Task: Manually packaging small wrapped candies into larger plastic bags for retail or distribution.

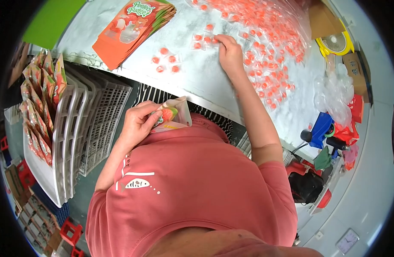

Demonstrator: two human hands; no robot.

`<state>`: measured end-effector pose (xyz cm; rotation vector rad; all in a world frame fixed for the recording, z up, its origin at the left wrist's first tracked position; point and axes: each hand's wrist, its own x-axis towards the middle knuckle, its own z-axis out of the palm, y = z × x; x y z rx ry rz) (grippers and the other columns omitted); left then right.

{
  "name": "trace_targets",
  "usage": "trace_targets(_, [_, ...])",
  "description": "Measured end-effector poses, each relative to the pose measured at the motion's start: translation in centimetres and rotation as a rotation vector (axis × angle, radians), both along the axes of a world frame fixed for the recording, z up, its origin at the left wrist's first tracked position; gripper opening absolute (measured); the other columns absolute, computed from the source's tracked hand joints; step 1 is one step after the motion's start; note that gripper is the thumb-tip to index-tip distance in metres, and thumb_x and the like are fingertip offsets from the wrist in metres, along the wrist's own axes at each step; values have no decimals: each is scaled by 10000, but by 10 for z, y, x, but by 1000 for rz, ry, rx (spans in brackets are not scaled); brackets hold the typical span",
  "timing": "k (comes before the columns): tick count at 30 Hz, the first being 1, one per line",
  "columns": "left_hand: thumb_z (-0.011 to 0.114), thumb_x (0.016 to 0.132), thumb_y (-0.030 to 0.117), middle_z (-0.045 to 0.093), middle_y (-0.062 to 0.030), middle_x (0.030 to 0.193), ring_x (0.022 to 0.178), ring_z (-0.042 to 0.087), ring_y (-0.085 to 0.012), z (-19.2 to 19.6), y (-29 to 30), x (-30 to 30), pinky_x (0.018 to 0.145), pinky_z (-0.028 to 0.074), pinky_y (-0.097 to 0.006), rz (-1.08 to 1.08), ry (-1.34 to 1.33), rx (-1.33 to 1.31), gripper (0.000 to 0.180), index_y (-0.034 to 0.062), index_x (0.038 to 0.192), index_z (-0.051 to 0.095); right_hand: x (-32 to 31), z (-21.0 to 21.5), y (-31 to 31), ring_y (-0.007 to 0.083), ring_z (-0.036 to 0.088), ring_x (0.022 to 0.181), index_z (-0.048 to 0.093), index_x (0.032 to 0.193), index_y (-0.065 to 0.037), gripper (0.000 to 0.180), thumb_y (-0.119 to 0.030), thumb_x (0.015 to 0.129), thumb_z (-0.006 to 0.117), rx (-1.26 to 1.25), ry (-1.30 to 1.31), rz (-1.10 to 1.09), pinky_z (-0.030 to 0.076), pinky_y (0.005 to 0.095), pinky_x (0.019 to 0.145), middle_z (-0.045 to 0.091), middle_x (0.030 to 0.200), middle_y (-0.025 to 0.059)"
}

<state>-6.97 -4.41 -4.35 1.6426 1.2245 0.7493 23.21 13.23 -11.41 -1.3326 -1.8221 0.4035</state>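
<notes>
In front of my chest, my left hand (140, 122) grips a printed pouch (169, 115) by its side, fingers wrapped round it. The pouch's mouth gapes upward and to the right, showing a pale inner wall. My right hand (230, 55) reaches onto the table, its fingertips pinched together at a wrapped candy (214, 40) in a small cluster. These candies are red-orange, each in a small clear wrapper. Left of that cluster lies a separate group of wrapped candies (164, 60). A large heap of the same candies (265, 38) spreads beyond and right of my right hand.
A stack of flat red pouches (132, 28) lies at the table's far left. White plastic crates (83, 115) stand left of me, with filled pouches (43, 103) on the outermost one. At right are a yellow round device (334, 42), clear plastic bags (334, 92) and a blue object (320, 128).
</notes>
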Motion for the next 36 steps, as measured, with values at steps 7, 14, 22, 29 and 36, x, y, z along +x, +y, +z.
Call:
trace_targets(7, [667,885,1,667,-108,852,717,611,-201,-2,-4,0,643,471,-295,8,-16,48,125,-24,1004,699,-2,-6,33,356,591,1176,655,1192,-40,355,37,891,484,137,-73,-49,485,394,999,594,1313,182])
trace_targets(14, [664,887,3,659,-101,832,668,597,-184,-7,-7,-3,590,459,-279,23,-19,113,164,-7,1044,707,-15,3,26,359,596,1161,647,1218,-55,358,-1,891,511,3,-47,78,482,389,994,608,1286,179])
trace_targets(22, [662,892,13,650,-102,816,649,593,-176,-8,-3,-4,580,457,-281,4,-17,92,158,-14,1042,704,70,27,-1,303,676,915,734,1072,-60,231,-146,884,630,-28,-3,-255,535,376,853,699,1060,149])
trace_targets(29, [664,892,16,644,-100,809,647,586,-178,-8,-1,2,584,451,-283,-26,-53,128,152,-11,1035,706,55,25,5,338,672,909,743,932,-79,163,-144,829,635,-45,-635,-206,539,455,809,705,961,146])
trace_targets(36, [665,894,25,652,-93,824,654,593,-177,-6,-7,-1,590,452,-280,18,-18,89,158,2,1044,708,40,28,20,315,659,966,725,1053,-89,259,-214,833,671,-50,-572,-180,522,430,850,708,994,117])
